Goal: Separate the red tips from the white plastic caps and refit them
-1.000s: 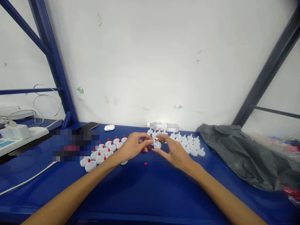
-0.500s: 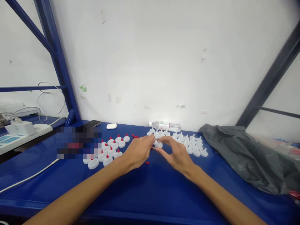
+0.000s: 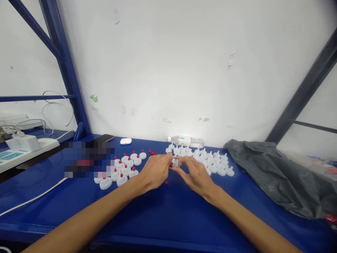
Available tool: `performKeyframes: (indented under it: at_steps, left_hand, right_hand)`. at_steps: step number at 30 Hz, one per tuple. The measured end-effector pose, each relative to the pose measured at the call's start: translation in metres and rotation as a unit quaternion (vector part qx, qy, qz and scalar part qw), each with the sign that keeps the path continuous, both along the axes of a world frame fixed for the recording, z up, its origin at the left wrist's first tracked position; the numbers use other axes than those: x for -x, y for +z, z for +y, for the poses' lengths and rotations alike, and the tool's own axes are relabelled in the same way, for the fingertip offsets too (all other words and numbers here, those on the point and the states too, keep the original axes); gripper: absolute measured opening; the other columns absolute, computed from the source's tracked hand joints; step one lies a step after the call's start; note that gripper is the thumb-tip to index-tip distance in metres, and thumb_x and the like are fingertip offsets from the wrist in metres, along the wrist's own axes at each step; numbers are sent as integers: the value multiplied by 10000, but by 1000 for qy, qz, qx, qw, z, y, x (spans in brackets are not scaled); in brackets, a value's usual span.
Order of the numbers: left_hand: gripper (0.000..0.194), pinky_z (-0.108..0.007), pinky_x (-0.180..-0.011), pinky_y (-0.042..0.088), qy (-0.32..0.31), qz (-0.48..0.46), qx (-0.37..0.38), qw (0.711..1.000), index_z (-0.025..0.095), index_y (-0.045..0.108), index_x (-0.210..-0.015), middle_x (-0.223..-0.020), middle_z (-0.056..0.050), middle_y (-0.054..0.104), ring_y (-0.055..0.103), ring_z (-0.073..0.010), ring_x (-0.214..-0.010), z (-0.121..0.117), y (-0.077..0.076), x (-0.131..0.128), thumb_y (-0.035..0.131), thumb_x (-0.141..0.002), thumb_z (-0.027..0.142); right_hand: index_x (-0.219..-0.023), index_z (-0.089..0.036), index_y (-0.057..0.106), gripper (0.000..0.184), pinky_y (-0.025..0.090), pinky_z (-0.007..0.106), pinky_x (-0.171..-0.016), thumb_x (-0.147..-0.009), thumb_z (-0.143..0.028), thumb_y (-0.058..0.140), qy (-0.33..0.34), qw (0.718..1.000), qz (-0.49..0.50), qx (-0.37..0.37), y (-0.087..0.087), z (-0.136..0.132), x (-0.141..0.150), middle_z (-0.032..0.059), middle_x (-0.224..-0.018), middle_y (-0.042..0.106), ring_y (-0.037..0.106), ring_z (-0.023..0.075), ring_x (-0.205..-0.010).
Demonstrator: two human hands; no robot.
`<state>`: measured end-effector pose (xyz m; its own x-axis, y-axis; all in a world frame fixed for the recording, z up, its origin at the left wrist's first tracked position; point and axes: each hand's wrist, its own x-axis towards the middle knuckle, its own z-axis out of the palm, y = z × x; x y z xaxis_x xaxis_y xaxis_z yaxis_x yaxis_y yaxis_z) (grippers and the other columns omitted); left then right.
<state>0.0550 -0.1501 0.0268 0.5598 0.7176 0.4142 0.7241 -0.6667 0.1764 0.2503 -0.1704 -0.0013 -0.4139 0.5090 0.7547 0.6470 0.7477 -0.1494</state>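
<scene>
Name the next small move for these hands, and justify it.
Perhaps a slight press by the left hand on the small, round white plastic piece, with the right hand steadying it: both hands meet there, and round white pieces on the left bear small red plastic tips, unlike the bare-spouted white pieces on the right.

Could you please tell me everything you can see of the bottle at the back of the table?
The bottle looks like clear, glinting plastic, with a white cap closing its left end. Marks in green and red show along its middle, too small to read. It lies on its side on the blue tabletop, lengthwise along the wall, behind the white spouted pieces. Whether it touches the wall or those pieces, or holds any liquid, I cannot tell.
</scene>
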Motion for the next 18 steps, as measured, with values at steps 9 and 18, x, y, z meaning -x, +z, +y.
performKeyframes:
  at_steps: [9,18]
  left_hand:
    - [328,-324,-662,375,41,-29,-25,998,216,566,-857,-846,-24,662,625,-208,-779,13,23,15,337,-1047,354]
    - [209,-353,-782,453,26,-42,-51,997,210,653,-942,-961,-58,693,597,-241,-954,19,28,25,454,-967,269]
  right_hand:
    - [-1242,-246,550,245,503,446,-978,-1036,-362,484,-72,996,-19,45,22,2,-5,82,-1200,701,657,261,-1106]
    - [-1436,-215,524,424,359,590,-1139,-1065,-362,382,-162,966,-188,73,2,27,-32,138,-1470,558,451,316,-1411]
